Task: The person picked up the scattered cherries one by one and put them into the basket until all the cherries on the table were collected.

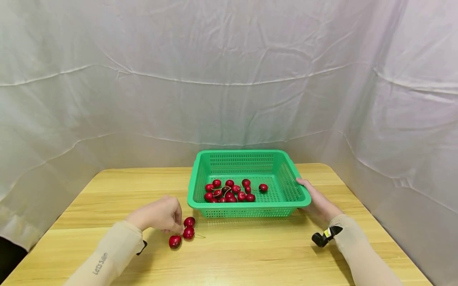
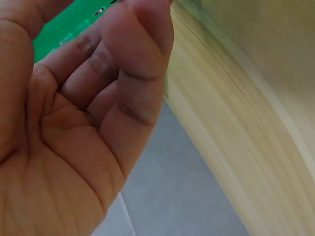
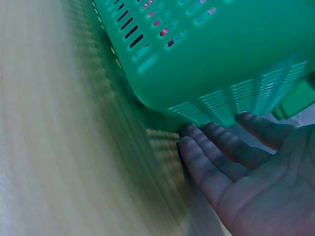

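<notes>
Three loose red cherries lie on the table left of a green perforated plastic basket [image 1: 248, 205]. My left hand [image 1: 162, 214] bends over them, fingertips drawn together right at the middle cherry [image 1: 188, 233], which has a thin stem. Close by are the upper cherry [image 1: 189, 222] and the lower cherry [image 1: 175, 241]. In the left wrist view the left hand [image 2: 98, 108] has curled fingers, and their tips run out of the frame. At the basket's right end, my right hand [image 1: 318, 200] rests against the wall; its fingers [image 3: 206, 167] are nearly straight there.
Several cherries [image 1: 230, 194] sit in the basket, mostly left and centre, some with stems; a single cherry [image 1: 263, 188] lies farther right. The basket stands toward the back of the wooden table [image 1: 250, 254]. White cloth [image 1: 229, 79] hangs behind and at both sides.
</notes>
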The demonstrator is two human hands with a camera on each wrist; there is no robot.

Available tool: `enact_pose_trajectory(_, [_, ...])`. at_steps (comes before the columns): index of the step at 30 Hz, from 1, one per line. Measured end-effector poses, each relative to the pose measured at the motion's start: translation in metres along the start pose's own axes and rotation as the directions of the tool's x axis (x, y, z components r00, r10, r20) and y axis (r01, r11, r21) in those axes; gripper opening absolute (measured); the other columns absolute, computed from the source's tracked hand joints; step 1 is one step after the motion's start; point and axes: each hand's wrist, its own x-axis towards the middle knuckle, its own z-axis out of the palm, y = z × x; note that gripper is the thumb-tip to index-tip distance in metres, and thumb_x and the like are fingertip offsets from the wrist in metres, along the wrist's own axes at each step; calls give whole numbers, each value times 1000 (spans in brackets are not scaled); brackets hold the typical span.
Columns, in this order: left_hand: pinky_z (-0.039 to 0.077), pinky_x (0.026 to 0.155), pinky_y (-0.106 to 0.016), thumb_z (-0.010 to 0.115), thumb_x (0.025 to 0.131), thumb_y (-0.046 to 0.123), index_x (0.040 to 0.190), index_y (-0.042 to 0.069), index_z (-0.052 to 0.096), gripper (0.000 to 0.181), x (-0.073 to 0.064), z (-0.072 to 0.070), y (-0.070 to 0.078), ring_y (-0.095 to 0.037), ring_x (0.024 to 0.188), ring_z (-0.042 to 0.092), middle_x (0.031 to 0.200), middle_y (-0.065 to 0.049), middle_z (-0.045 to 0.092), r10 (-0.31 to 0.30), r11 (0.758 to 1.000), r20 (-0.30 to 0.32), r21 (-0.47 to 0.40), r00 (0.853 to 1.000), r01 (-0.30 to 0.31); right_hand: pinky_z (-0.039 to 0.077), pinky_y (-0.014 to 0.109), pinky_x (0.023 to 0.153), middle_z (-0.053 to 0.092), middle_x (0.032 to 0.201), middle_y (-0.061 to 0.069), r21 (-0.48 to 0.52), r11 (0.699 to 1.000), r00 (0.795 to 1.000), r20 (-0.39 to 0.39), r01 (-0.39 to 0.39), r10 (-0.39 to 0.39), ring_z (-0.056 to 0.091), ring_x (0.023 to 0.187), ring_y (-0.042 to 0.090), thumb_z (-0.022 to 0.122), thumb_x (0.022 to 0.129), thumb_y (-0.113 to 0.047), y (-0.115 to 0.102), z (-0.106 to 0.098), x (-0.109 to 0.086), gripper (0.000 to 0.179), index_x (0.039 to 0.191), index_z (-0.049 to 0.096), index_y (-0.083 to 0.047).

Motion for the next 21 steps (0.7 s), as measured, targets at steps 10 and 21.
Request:
enact_pose_trajectory(10, [53, 51, -22, 88, 82, 2, 71, 14, 75, 20, -2, 3, -6, -11, 50, 66, 58, 5, 71, -5, 999, 31, -51, 999, 7, 11, 50, 132, 25, 173, 15, -1, 1000, 1000, 20, 12, -12, 41, 146, 18, 30, 110, -70, 1, 0, 1, 86, 174, 1, -21])
enact_pose_trajectory(21, [52, 54, -22, 83, 81, -4, 74, 11, 76, 18, -4, 0, -9, -9, 53, 63, 63, 6, 72, 6, 1000, 17, -15, 1000, -6, 5, 53, 134, 21, 175, 14, 14, 1000, 1000, 23, 14, -15, 31, 156, 26, 31, 109, -70, 1, 1, 1, 86, 174, 0, -23])
